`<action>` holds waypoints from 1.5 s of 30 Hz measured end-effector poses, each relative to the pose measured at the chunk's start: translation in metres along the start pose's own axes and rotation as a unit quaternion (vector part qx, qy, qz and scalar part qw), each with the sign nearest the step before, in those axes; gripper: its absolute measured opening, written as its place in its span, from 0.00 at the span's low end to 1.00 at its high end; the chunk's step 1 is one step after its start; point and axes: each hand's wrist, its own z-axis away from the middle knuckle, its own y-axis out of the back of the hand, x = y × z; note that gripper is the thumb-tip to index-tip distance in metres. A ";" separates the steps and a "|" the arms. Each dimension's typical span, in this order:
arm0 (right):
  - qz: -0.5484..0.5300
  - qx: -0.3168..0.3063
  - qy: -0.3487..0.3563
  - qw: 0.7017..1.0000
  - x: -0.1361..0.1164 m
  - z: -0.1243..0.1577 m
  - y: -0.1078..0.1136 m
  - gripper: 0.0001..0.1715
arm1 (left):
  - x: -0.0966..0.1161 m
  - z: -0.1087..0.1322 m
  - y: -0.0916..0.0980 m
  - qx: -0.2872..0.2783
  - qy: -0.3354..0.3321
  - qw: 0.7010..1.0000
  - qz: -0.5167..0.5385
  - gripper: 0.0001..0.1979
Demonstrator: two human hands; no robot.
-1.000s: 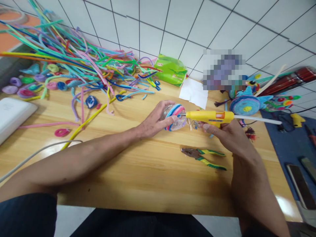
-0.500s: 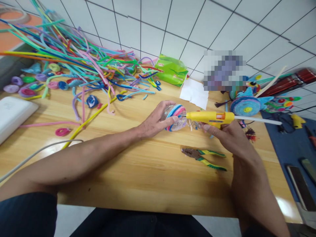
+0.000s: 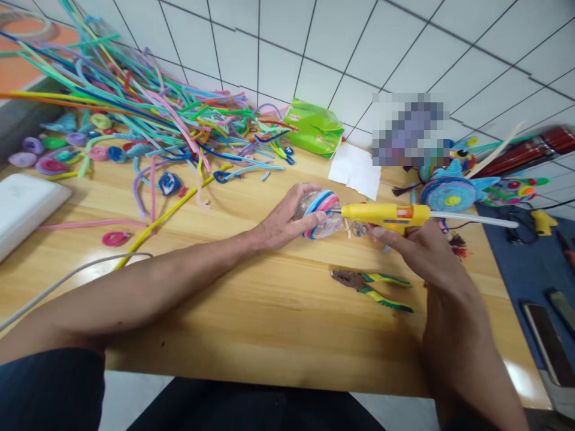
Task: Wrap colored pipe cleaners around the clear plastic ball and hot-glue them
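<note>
My left hand [image 3: 294, 220] is closed round a clear, rounded plastic piece [image 3: 333, 226] banded with blue, pink and white pipe cleaners; its thumb lies across the bands. In my right hand [image 3: 415, 242] is a yellow glue gun [image 3: 372, 211], held level, with a white glue stick [image 3: 474, 219] sticking out of its back. The gun's metal nozzle points left and meets the banded side, close to my left thumb. Whether glue is flowing is too small to tell. Below the gun, pliers [image 3: 371, 287] with green and yellow handles lie on the table.
Many coloured pipe cleaners [image 3: 179, 120] are heaped at the back left, with coiled pieces beside them. A green packet [image 3: 312, 127] and white paper [image 3: 354, 170] lie near the tiled wall. At right are a blue pipe-cleaner fish [image 3: 450, 193], a red flask [image 3: 530, 149] and a phone [image 3: 547, 344].
The glue gun's nozzle has shifted very slightly along the banded piece. Both hands keep the same grip, and the table things lie as before.
</note>
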 end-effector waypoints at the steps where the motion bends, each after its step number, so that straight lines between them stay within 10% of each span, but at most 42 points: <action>1: 0.000 0.000 0.000 1.000 0.001 0.000 0.000 0.21 | 0.000 0.000 0.000 0.000 0.000 1.000 0.000 0.34; 45: -0.022 0.022 0.016 0.999 -0.006 -0.003 0.011 0.21 | 0.000 0.004 0.000 0.010 -0.007 1.000 0.003 0.30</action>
